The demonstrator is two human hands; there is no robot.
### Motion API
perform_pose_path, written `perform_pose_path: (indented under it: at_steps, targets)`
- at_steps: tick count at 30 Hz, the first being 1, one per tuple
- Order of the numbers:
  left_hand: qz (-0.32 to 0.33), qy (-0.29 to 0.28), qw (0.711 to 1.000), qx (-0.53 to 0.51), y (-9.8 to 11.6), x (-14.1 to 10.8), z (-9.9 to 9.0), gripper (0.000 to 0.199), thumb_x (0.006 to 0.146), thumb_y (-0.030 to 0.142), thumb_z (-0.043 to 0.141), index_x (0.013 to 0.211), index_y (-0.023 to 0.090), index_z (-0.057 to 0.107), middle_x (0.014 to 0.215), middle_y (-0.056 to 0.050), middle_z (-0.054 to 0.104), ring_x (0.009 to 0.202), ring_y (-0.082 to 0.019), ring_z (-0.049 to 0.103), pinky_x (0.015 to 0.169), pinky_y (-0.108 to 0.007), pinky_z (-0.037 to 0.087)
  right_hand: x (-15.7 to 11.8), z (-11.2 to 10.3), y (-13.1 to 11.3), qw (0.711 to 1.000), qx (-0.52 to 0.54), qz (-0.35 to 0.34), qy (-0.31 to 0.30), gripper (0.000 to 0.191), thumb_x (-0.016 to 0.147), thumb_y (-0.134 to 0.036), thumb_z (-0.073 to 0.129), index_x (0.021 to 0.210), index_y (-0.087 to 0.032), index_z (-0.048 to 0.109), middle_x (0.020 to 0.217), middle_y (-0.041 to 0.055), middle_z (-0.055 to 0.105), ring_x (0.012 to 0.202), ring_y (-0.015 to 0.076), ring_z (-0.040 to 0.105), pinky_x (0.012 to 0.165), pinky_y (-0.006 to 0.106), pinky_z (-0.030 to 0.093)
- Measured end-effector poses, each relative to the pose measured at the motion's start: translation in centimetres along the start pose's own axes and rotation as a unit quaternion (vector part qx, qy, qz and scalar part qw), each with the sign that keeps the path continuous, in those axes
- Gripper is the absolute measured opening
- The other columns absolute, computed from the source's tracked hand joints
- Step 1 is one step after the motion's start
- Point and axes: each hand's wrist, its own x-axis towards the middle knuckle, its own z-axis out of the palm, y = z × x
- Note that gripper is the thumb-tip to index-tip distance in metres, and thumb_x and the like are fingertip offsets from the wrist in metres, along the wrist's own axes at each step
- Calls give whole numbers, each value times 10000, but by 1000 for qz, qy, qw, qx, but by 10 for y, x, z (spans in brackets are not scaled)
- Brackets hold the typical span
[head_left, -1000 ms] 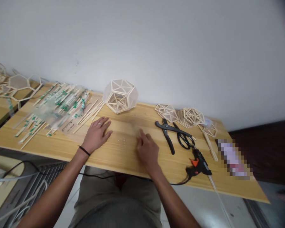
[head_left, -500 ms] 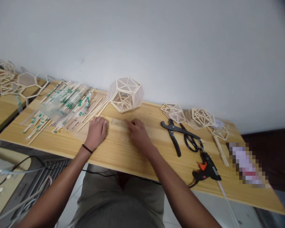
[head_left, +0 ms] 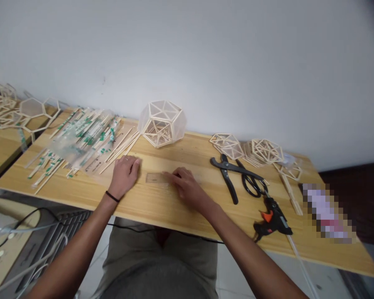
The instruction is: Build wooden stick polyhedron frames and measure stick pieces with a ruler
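Observation:
My left hand (head_left: pixel 124 174) rests on the wooden table with its fingers curled in, a ring on one finger and a black band round the wrist. I see nothing in it. Thin wooden sticks (head_left: pixel 120 145) lie just beyond it. My right hand (head_left: pixel 187 185) is closed in a pinch on the right end of a small clear plastic strip with dark marks (head_left: pixel 154 177), low over the tabletop. The fingers cover that end of the strip. Behind both hands stands a ball-like frame of wooden sticks (head_left: pixel 163 122) with translucent panels on some faces.
Packaged sticks with green print (head_left: pixel 90 128) cover the left side. To the right lie black-handled cutters (head_left: pixel 227 178), scissors (head_left: pixel 251 187), a glue gun (head_left: pixel 272 220) and stacked stick frames (head_left: pixel 264 151). Farther left, more frames (head_left: pixel 28 114) sit on another table. A wall (head_left: pixel 187 54) rises behind.
My right hand has drawn the clear strip towards me across the tabletop. My left hand has stayed nearly where it was.

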Motion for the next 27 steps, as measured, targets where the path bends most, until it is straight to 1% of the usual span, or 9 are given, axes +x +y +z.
perform_pose_path:
  at_steps: [4, 6, 9, 12, 14, 17, 19, 22, 27]
  targets:
    - [4, 22, 999, -38, -3, -1, 1, 275, 1039, 256, 428, 1060, 192, 695, 1079, -89, 775, 1003, -263, 669, 889, -408, 461, -14, -1, -5, 999, -9, 30, 11, 552, 965, -15, 442, 1406, -264, 660, 1022, 91, 614, 950, 236, 540, 868, 396, 448]
    - [11, 34, 998, -55, -1, -1, -3, 259, 1034, 268, 464, 1102, 185, 700, 1076, -90, 777, 972, -247, 683, 882, -392, 491, -16, 0, -8, 998, -14, 52, 22, 515, 983, -42, 441, 1378, -269, 680, 1003, 87, 615, 928, 238, 547, 857, 397, 462]
    - [32, 41, 996, -73, 10, -6, -12, 229, 1035, 326, 542, 1016, 189, 724, 951, -78, 764, 869, -222, 685, 831, -357, 522, -17, 0, -11, 994, -17, 98, 50, 457, 1008, -100, 455, 1379, -252, 676, 986, 87, 614, 917, 243, 573, 849, 396, 498]
    - [69, -1, 992, -101, 27, -15, -18, 207, 1026, 348, 611, 944, 209, 739, 928, -59, 754, 898, -208, 705, 853, -330, 553, -20, -4, -10, 985, -17, 147, 84, 429, 1007, -138, 476, 1385, -214, 663, 1009, 95, 614, 919, 241, 610, 848, 390, 532]
    - [97, -51, 985, -133, 37, -25, -14, 208, 987, 359, 688, 1129, 215, 738, 1098, -82, 747, 1064, -232, 705, 966, -361, 564, -23, -5, -8, 980, -17, 171, 101, 420, 994, -148, 491, 1369, -196, 672, 1013, 97, 615, 885, 238, 626, 835, 392, 547]
    - [109, -92, 979, -145, 47, -39, 0, 451, 913, 318, 788, 1336, 233, 657, 1299, -114, 676, 1250, -268, 647, 1091, -429, 540, -28, -3, -12, 974, -18, 194, 116, 408, 984, -163, 509, 1352, -188, 684, 983, 95, 620, 850, 243, 633, 811, 398, 553]
    - [103, -92, 981, -137, 50, -46, 11, 496, 876, 276, 823, 1339, 235, 651, 1330, -126, 653, 1283, -291, 625, 1107, -464, 538, -30, 2, -19, 971, -17, 202, 123, 409, 991, -169, 509, 1364, -187, 677, 967, 94, 626, 842, 244, 636, 798, 391, 554]
    - [92, -63, 987, -117, 49, -51, 21, 458, 845, 234, 846, 1270, 212, 677, 1278, -137, 661, 1232, -314, 634, 1083, -504, 551, -32, 15, -34, 969, -14, 208, 132, 413, 1011, -172, 490, 1390, -181, 654, 977, 99, 637, 847, 241, 640, 799, 384, 556]
    - [101, -52, 987, -110, 49, -50, 25, 403, 834, 208, 852, 1205, 190, 697, 1204, -136, 688, 1161, -310, 651, 1031, -505, 576, -34, 30, -51, 967, -9, 211, 145, 429, 1022, -149, 449, 1409, -145, 635, 999, 121, 641, 864, 249, 637, 802, 395, 562]
